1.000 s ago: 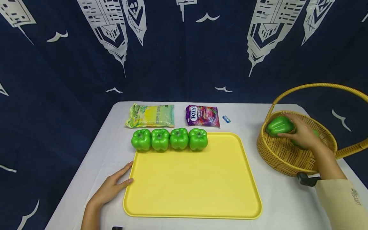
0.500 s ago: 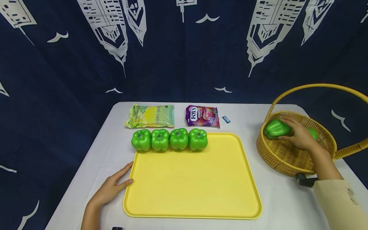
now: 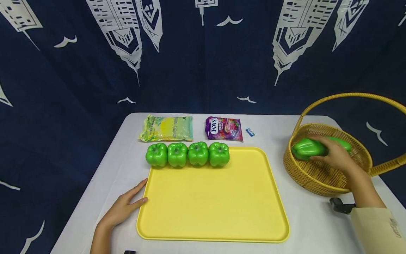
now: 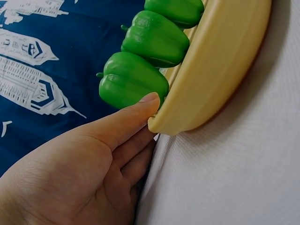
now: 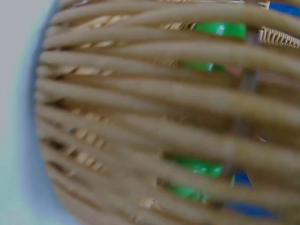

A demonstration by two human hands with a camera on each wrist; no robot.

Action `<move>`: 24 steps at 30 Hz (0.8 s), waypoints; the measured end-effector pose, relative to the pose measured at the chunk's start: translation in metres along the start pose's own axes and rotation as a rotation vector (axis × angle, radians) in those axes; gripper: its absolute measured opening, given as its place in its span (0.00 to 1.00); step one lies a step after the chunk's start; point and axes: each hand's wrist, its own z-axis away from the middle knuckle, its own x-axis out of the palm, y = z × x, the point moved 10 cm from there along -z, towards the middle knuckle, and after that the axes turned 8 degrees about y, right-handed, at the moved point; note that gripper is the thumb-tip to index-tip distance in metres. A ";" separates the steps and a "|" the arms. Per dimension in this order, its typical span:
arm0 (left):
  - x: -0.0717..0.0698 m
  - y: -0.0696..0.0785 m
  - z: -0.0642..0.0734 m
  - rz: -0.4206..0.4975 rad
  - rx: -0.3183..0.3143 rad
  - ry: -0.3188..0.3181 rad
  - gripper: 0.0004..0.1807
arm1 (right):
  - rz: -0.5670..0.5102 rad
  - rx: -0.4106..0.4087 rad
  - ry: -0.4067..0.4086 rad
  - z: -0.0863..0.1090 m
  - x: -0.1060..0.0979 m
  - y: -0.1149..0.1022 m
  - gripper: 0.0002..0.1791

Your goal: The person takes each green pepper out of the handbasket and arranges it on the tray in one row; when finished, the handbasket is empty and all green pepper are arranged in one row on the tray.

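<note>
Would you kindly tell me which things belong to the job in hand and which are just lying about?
Seemingly part of the work:
green pepper held by the right hand
second green pepper, partly hidden
wicker basket
row of four green peppers
yellow tray, touched by the left hand

Apparently lying about:
yellow-green packet
purple FOX'S bag
small blue packet

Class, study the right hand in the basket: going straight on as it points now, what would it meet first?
The right hand, holding a green pepper, would likely meet the basket wall nearest the yellow tray; any gap is hard to judge.
</note>
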 end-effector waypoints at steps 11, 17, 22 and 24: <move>-0.001 0.000 0.001 0.010 -0.014 0.001 0.36 | 0.024 0.089 0.020 0.018 -0.005 0.013 0.44; 0.001 0.000 0.001 0.025 -0.014 -0.004 0.36 | 0.029 0.100 0.065 0.027 -0.009 0.011 0.43; 0.000 0.001 0.001 0.020 -0.014 -0.002 0.36 | 0.005 0.078 0.145 0.032 -0.017 0.005 0.42; 0.001 0.001 0.001 0.016 -0.014 -0.003 0.36 | -0.006 0.070 0.174 0.034 -0.020 0.001 0.42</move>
